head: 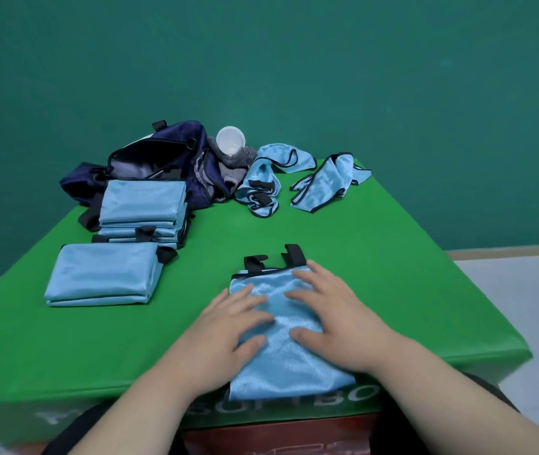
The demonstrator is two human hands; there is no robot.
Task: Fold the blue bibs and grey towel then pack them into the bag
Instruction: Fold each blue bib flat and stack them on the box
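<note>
Both hands flat, fingers (304,280) spread open, L hand (228,326) & R hand (334,316) pressing folded blue bib (281,359) under palms on green surface (393,257).

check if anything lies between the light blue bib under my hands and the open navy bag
Mostly bare green table. A stack of folded blue bibs lies against the open navy bag, below its mouth.

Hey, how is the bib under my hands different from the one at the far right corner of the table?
The bib under the hands lies flat, pressed by the left hand and right hand; the far right bib lies crumpled and untouched. The first sits at the front edge of the table, the other by its back edge. Both are light blue with black trim.
</note>
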